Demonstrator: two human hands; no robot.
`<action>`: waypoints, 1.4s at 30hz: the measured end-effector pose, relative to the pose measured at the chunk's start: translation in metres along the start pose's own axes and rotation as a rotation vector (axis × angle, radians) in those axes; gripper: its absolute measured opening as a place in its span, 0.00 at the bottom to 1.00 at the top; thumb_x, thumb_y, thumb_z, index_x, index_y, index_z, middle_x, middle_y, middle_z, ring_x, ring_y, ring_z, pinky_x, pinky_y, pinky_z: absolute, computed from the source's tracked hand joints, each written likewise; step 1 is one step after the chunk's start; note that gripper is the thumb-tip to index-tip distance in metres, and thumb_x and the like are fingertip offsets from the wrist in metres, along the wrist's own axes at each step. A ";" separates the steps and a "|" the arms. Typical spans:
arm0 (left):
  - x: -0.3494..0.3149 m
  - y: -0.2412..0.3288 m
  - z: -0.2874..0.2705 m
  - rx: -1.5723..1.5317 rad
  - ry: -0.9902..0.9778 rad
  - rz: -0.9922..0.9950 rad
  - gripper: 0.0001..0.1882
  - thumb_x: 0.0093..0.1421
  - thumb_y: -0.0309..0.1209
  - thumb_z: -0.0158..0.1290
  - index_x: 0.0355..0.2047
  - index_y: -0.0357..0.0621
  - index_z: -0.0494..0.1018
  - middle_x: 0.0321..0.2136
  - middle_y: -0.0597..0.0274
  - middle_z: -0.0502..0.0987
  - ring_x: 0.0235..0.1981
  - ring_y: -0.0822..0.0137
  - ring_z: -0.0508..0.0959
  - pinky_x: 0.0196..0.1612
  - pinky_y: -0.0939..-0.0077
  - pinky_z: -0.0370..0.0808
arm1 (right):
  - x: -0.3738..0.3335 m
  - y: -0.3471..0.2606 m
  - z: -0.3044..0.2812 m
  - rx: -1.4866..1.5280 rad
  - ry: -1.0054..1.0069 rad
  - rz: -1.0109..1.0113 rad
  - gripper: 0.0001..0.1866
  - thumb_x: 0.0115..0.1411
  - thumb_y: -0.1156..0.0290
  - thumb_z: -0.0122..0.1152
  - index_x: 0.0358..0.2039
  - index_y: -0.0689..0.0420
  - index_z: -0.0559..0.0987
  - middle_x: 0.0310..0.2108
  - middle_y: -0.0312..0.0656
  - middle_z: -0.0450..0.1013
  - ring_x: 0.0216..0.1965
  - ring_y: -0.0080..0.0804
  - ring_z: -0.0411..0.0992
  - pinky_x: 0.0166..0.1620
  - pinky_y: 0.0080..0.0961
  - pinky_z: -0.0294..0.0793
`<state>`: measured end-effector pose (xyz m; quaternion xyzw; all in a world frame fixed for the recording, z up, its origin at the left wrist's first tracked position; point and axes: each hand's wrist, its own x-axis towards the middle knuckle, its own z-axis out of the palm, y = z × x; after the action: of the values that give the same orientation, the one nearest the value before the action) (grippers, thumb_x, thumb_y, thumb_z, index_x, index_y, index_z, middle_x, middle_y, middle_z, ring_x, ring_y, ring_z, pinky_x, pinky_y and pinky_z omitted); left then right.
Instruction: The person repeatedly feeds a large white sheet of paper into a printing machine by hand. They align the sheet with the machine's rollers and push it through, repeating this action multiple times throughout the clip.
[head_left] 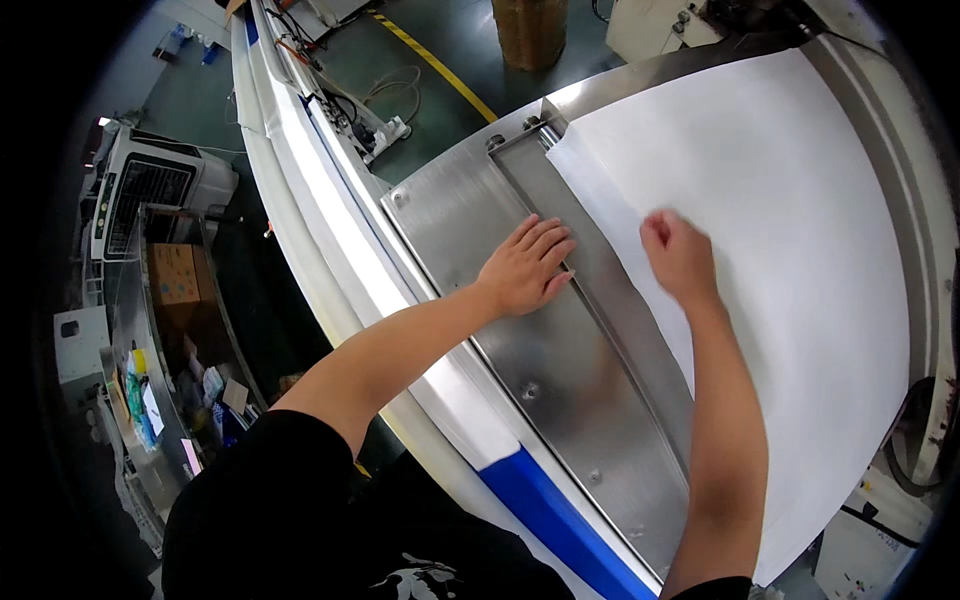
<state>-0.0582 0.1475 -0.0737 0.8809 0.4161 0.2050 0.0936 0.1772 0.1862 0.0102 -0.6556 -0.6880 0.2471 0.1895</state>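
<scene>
My left hand lies on a brushed steel plate, its fingers stretched out beside the plate's raised inner edge, with nothing in it. To its right, my right hand is curled into a fist at the left part of a large white sheet. Nothing shows in the fist; whether it touches the sheet I cannot tell. The sheet spreads across the machine bed, and a grey strip of metal runs between its left edge and the steel plate.
White rails with a blue section run along the plate's left side. Further left stand a white air cooler and a metal cart with a cardboard box and small items. A brown cylinder stands beyond the machine, near a yellow floor line.
</scene>
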 end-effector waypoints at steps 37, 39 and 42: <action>0.114 -0.077 -0.005 0.177 0.280 0.130 0.22 0.53 0.30 0.51 0.51 0.49 0.67 0.53 0.59 0.68 0.55 0.59 0.67 0.56 0.60 0.61 | 0.107 -0.004 0.034 -0.054 0.139 0.132 0.11 0.52 0.60 0.57 0.27 0.53 0.81 0.27 0.43 0.78 0.30 0.41 0.76 0.36 0.32 0.75; 0.113 -0.078 -0.005 0.163 0.280 0.129 0.21 0.53 0.30 0.51 0.50 0.49 0.67 0.52 0.60 0.68 0.55 0.60 0.68 0.56 0.60 0.62 | 0.108 -0.002 0.032 -0.016 0.127 0.146 0.12 0.51 0.60 0.57 0.27 0.54 0.81 0.27 0.43 0.78 0.30 0.40 0.76 0.37 0.32 0.75; 0.111 -0.074 -0.006 0.153 0.279 0.115 0.21 0.52 0.30 0.52 0.48 0.49 0.68 0.51 0.60 0.69 0.54 0.60 0.68 0.55 0.61 0.62 | 0.109 -0.001 0.027 0.033 0.111 0.171 0.12 0.50 0.60 0.57 0.27 0.54 0.81 0.28 0.43 0.78 0.31 0.41 0.76 0.37 0.32 0.74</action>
<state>-0.0490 0.2806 -0.0620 0.8709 0.3881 0.2982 -0.0443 0.1537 0.2927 -0.0179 -0.7215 -0.6137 0.2370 0.2161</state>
